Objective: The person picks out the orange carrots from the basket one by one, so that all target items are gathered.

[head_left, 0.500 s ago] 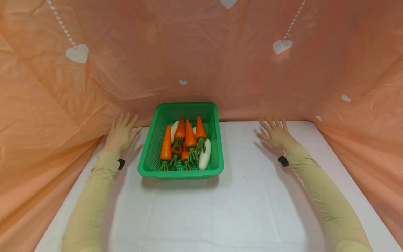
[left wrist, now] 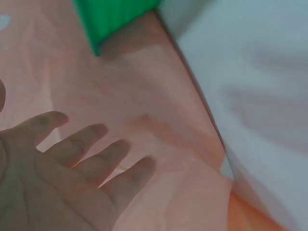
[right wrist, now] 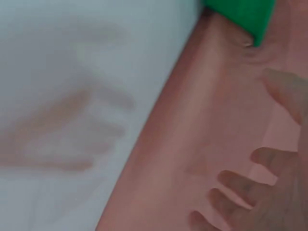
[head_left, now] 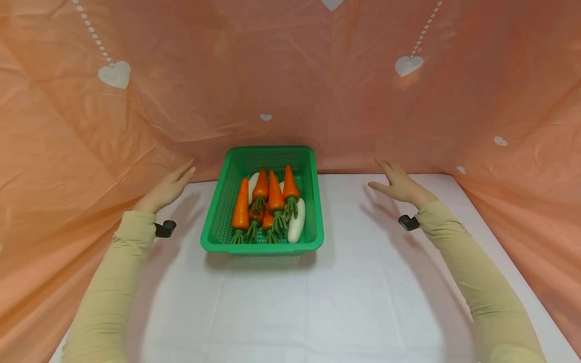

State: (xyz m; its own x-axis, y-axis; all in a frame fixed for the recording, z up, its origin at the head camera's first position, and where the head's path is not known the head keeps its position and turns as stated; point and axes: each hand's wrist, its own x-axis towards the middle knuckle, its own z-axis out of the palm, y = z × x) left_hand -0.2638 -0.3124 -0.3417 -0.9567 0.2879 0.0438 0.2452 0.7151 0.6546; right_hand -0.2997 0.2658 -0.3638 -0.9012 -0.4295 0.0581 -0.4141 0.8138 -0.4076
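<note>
Your left hand (head_left: 162, 193) and right hand (head_left: 402, 186), fingers extended, flank the green rectangular plastic basket (head_left: 262, 248) holding tapered orange carrots (head_left: 275, 195) and oblong white vegetables (head_left: 296, 223).

Soft shadows (head_left: 424, 264) cross the bright white table (head_left: 308, 302), while both wrist views are dimmer and blurred

Qty.: grn. basket (head_left: 262, 248), 1; carrots (head_left: 241, 207), 6 vis.; white veg. (head_left: 297, 223), min. 3 (1 nr. basket R edge, 2 twd. rear edge); L hand (head_left: 164, 191), 1; R hand (head_left: 402, 186), 1; blk. wrist units (head_left: 165, 229), 2.
</note>
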